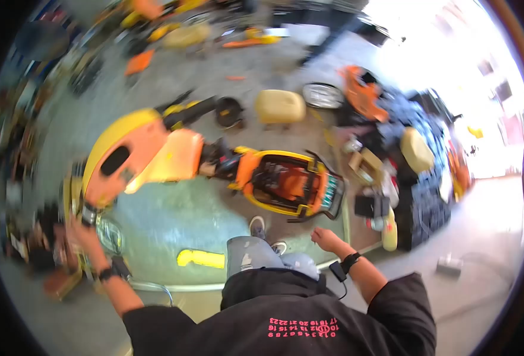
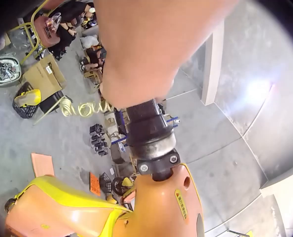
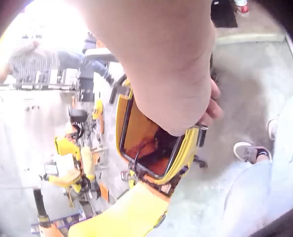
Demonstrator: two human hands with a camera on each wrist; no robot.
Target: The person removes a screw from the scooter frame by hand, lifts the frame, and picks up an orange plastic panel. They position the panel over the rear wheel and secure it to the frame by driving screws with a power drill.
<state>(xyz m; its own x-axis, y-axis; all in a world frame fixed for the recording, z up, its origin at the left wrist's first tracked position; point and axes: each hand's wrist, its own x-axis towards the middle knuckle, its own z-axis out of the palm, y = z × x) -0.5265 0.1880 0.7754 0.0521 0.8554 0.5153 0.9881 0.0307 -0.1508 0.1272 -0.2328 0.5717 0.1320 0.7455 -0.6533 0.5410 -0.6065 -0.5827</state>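
Observation:
My left hand [image 1: 85, 238] grips the black handlebar grip [image 2: 144, 116] of an orange and yellow scooter; in the left wrist view the hand [image 2: 136, 86] covers the grip's end. The scooter's front body [image 1: 131, 145] lies at the left in the head view. Its seat opening, without a seat on it, shows an orange and dark inside [image 1: 291, 181]. Beside the scooter's rear, my right hand [image 1: 327, 239] hangs with loosely bent fingers and nothing visible in it. The right wrist view shows that hand [image 3: 176, 98] above the opening's yellow rim [image 3: 186, 160], with no contact visible.
A yellow part [image 1: 201, 258] lies on the green floor plate [image 1: 167, 216]. Beyond the scooter stands a beige padded stool [image 1: 280, 107]. Orange panels [image 1: 363, 95] and bottles lie at the right. Another person [image 3: 35, 59] and more scooters are in the right wrist view's background.

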